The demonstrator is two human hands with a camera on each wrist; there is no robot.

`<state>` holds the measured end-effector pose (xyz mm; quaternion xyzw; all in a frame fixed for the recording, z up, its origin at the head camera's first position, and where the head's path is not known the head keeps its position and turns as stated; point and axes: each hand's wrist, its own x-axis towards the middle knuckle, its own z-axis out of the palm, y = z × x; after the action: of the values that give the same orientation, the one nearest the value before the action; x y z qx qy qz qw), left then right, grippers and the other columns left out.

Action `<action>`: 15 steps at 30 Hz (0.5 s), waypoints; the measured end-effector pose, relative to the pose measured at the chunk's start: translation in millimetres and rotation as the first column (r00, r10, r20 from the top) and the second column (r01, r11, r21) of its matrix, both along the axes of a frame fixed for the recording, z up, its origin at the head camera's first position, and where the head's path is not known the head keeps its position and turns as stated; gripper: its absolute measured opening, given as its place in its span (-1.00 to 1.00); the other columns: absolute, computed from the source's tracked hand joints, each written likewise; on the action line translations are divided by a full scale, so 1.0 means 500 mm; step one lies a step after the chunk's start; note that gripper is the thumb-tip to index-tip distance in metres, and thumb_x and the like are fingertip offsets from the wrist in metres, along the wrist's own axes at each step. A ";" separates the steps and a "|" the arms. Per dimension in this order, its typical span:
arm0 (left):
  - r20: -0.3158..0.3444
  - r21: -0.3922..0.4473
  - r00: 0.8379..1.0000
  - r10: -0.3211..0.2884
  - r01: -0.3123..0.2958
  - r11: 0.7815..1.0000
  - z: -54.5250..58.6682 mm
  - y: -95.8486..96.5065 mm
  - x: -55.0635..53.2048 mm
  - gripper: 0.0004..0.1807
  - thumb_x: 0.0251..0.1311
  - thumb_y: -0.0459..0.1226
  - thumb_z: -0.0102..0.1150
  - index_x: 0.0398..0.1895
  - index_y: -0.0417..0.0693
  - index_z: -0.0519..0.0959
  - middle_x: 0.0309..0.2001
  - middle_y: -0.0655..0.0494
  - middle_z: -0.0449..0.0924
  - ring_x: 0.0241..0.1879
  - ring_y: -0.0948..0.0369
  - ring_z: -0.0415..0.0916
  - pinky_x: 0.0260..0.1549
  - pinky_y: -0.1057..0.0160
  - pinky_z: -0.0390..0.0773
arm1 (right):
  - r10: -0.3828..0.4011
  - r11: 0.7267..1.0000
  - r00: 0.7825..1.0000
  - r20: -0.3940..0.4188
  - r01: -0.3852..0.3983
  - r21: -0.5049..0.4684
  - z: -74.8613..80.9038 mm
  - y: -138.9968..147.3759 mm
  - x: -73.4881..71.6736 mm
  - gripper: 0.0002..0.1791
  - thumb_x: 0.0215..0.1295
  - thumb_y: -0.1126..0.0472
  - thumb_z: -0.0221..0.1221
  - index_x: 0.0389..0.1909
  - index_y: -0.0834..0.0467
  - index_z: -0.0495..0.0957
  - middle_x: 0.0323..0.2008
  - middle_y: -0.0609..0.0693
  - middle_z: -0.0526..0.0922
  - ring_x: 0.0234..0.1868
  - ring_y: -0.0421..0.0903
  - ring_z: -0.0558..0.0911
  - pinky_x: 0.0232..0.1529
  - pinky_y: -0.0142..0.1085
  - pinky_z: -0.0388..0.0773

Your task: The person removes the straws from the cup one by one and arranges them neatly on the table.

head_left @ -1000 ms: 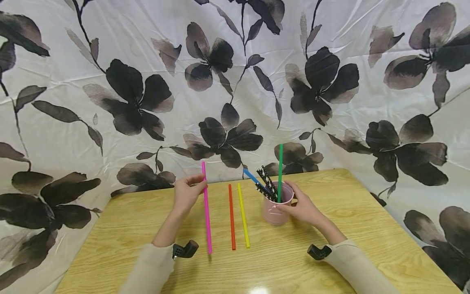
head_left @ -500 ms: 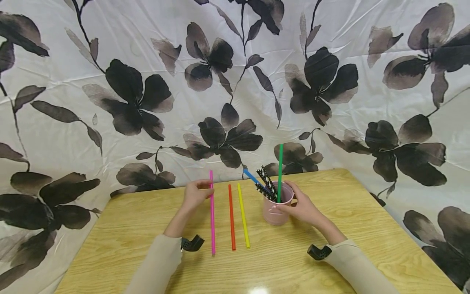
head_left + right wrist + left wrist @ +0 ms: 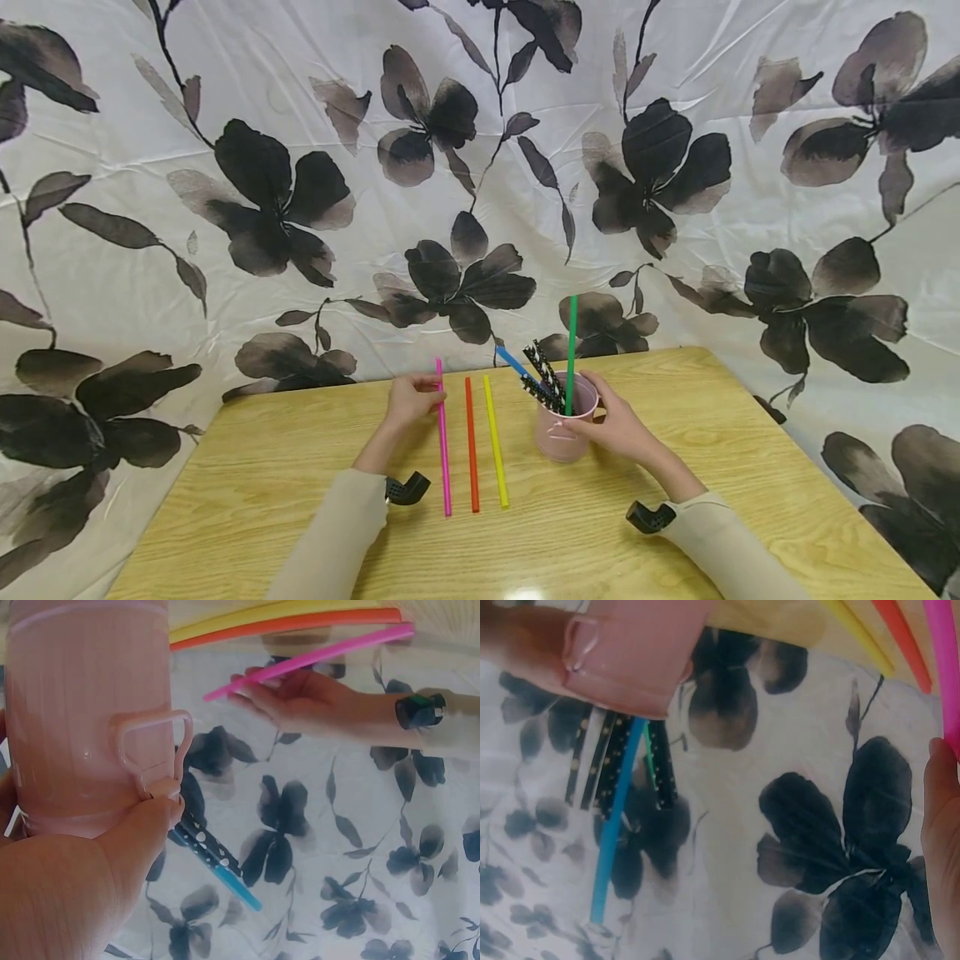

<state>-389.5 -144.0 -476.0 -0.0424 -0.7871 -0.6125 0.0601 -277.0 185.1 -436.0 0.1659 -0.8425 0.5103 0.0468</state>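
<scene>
My left hand (image 3: 410, 402) pinches a pink straw (image 3: 443, 454) near its far end, just left of a red straw (image 3: 472, 446) and a yellow straw (image 3: 496, 442) lying side by side. My right hand (image 3: 621, 423) grips a pink cup (image 3: 558, 440) from its right side, thumb near the small handle (image 3: 154, 750) in the right wrist view. Out of the cup stand a green straw (image 3: 572, 350), a blue straw (image 3: 517, 364) leaning left, and several black-and-white patterned straws (image 3: 542, 367). The left wrist view shows only part of the left hand.
The wooden table (image 3: 300, 467) ends at a back edge just beyond the straws and cup. Behind it hangs a white cloth (image 3: 555, 192) with dark flowers. A black wrist camera (image 3: 407, 489) sits on the left cuff, another camera (image 3: 651, 517) on the right.
The left hand has carried the pink straw to the right and lower, close beside the red straw. The right hand has kept its hold on the cup, which stays in place.
</scene>
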 end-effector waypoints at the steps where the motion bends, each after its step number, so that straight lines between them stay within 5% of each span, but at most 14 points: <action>1: 0.004 0.002 1.000 -0.001 0.001 1.000 -0.002 0.001 -0.002 -0.71 -0.16 -0.52 0.28 -0.25 -0.34 0.58 -0.41 -0.15 0.55 -0.52 0.19 0.51 -0.59 0.18 0.56 | -0.006 1.000 1.000 -0.002 0.006 0.009 -0.007 0.002 -0.005 -0.08 -0.01 0.06 0.29 0.32 0.09 -0.03 0.13 0.22 0.26 0.05 0.17 0.36 -0.14 -0.05 0.45; 9: 0.052 0.015 0.998 -0.031 0.030 0.999 -0.017 0.008 -0.004 -0.68 -0.13 -0.54 0.22 -0.20 -0.45 0.52 -0.44 -0.17 0.54 -0.59 0.15 0.52 -0.56 0.16 0.57 | -0.029 0.999 0.999 -0.035 0.030 0.038 -0.043 0.014 -0.028 -0.06 -0.06 -0.09 0.28 0.32 -0.04 -0.03 0.13 0.09 0.28 0.05 0.06 0.38 -0.16 -0.13 0.48; 15: 0.051 -0.069 0.999 -0.005 0.009 0.998 -0.032 0.010 -0.005 -0.69 -0.15 -0.50 0.26 -0.23 -0.41 0.55 -0.44 -0.14 0.56 -0.58 0.18 0.53 -0.52 0.20 0.57 | -0.023 0.999 0.999 -0.027 0.024 0.023 -0.042 0.013 -0.026 -0.06 -0.06 -0.08 0.28 0.31 -0.05 -0.02 0.12 0.08 0.29 0.03 0.07 0.39 -0.16 -0.11 0.47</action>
<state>-391.8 -138.9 -492.0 -0.0316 -0.8090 -0.5859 0.0363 -290.0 191.4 -457.1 0.1632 -0.8496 0.4977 0.0619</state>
